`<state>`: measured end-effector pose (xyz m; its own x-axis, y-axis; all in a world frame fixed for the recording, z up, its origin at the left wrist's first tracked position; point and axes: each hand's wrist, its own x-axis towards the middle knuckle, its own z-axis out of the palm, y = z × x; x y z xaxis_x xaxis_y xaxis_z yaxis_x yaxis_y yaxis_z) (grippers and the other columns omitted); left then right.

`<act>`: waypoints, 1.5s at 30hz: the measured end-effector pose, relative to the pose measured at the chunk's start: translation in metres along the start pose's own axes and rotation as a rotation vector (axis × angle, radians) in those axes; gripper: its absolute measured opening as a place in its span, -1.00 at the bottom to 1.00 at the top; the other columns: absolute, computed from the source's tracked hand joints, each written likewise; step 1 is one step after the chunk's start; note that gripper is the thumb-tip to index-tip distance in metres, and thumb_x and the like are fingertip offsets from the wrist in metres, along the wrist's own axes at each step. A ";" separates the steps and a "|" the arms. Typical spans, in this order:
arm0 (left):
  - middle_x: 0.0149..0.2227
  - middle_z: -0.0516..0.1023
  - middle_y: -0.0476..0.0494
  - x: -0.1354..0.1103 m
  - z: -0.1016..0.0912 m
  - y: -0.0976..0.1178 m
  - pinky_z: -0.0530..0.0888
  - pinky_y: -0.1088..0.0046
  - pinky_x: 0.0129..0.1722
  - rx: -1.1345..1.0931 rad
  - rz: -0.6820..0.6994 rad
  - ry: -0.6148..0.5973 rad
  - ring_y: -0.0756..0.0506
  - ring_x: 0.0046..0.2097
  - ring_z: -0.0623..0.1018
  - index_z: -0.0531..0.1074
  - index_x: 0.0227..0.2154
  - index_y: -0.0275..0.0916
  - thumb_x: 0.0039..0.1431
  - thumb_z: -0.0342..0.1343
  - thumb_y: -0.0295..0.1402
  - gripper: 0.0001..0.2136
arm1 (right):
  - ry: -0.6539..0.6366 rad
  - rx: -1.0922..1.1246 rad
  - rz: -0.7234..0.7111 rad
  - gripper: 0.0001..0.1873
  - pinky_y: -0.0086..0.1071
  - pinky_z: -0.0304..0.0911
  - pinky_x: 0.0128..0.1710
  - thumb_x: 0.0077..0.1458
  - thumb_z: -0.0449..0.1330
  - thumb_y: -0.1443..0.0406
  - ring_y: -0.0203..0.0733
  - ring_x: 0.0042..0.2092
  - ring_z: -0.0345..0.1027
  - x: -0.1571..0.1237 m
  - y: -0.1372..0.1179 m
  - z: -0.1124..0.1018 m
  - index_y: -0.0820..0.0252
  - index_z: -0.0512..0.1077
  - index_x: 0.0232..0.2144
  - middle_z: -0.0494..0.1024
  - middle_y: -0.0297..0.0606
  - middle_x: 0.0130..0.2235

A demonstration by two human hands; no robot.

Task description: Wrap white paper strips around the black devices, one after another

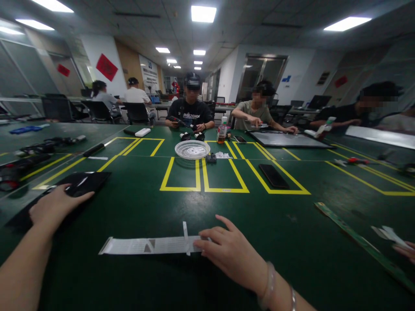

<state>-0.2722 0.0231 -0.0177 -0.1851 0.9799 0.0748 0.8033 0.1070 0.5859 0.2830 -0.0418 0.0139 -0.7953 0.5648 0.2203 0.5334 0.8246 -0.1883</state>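
Observation:
My right hand (227, 250) lies flat on the right end of a long white ribbon strip (145, 245) on the green table (207, 207), fingers stretched out and pressing it down. A short white tab crosses the strip just left of my fingertips. My left hand (53, 207) reaches to the far left and rests on a black flat panel (86, 181), fingers extended over its edge. A small white piece lies on that panel beside my fingers.
Yellow tape boxes mark the table. A white fan grille (192, 149), a black phone (274, 176), a drink bottle (222, 130) and a long green circuit strip (356, 242) lie about. Several people sit working at the far side; another person's fingers (405, 250) show at the right edge.

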 end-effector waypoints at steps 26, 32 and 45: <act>0.27 0.21 -0.19 -0.084 0.151 0.235 -0.04 -0.13 0.29 0.100 0.689 -0.460 -0.35 0.28 0.20 0.40 0.11 -0.07 -0.11 0.44 -0.30 -0.35 | -0.012 0.086 -0.089 -0.76 -0.17 0.01 0.13 0.14 0.18 0.26 -0.26 -0.15 0.43 -0.003 0.000 0.004 -0.06 0.46 -0.11 0.58 -0.43 -0.15; -0.11 0.50 -0.12 -0.082 0.126 0.237 0.39 0.36 -0.11 0.128 0.688 -0.421 -0.15 -0.10 0.49 0.53 -0.25 -0.19 0.36 0.04 -0.27 -0.81 | 0.064 0.028 -0.024 -0.76 -0.07 -0.08 0.21 0.24 0.14 0.29 -0.23 -0.08 0.41 -0.004 0.004 -0.003 -0.09 0.44 -0.06 0.56 -0.39 -0.06; -0.34 0.48 -0.02 -0.075 0.125 0.227 0.20 0.49 -0.45 0.360 0.454 -0.436 -0.09 -0.34 0.47 0.45 -0.39 -0.21 0.21 0.23 -0.19 -0.80 | 0.043 -0.142 0.134 -0.70 0.27 -0.10 0.22 0.23 0.19 0.35 -0.11 -0.01 0.43 -0.001 0.023 0.006 -0.10 0.44 -0.02 0.55 -0.33 0.01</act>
<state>-0.0051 -0.0052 0.0093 0.3931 0.9109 -0.1250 0.8979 -0.3510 0.2656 0.2939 -0.0239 0.0036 -0.7033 0.6679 0.2436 0.6712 0.7367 -0.0819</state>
